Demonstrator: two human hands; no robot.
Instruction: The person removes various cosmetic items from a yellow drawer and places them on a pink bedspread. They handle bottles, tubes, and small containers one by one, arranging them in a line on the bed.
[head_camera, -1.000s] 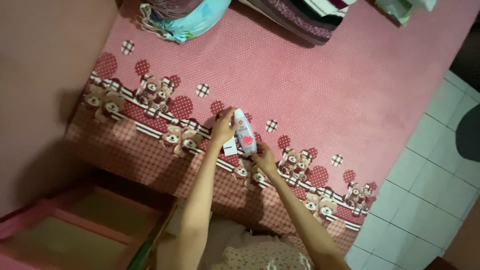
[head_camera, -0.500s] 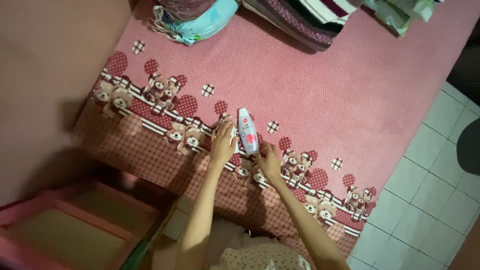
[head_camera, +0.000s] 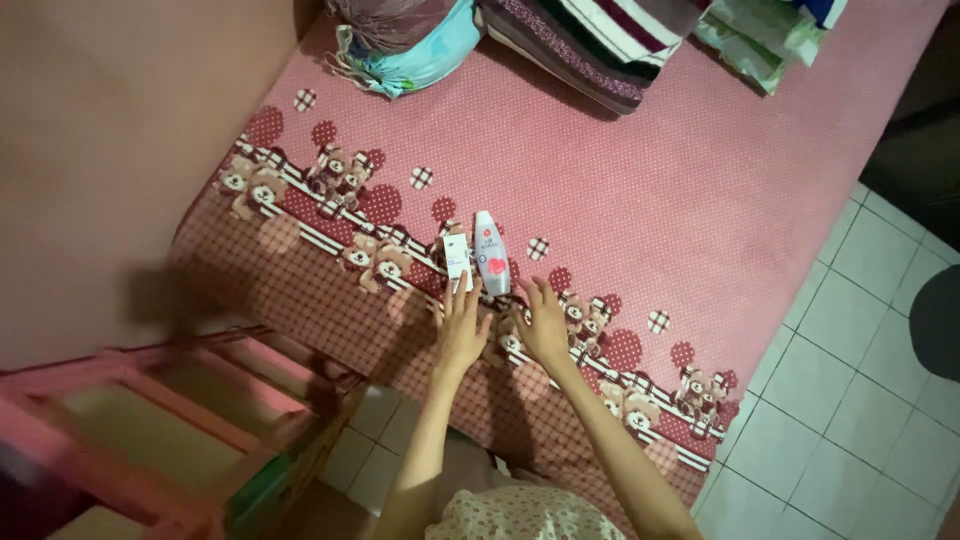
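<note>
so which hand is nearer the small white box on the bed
Left. The left hand has its fingertips touching or nearly touching the near end of the small white box. The right hand lies flat further right, below the pale bottle, apart from the box.

One bottle, one small box, two hands.

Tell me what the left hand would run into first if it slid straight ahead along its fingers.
The left hand points up the bed; its fingertips already reach the small white box, so that comes first. The white bottle lies just beside that line, probably missed.
</note>
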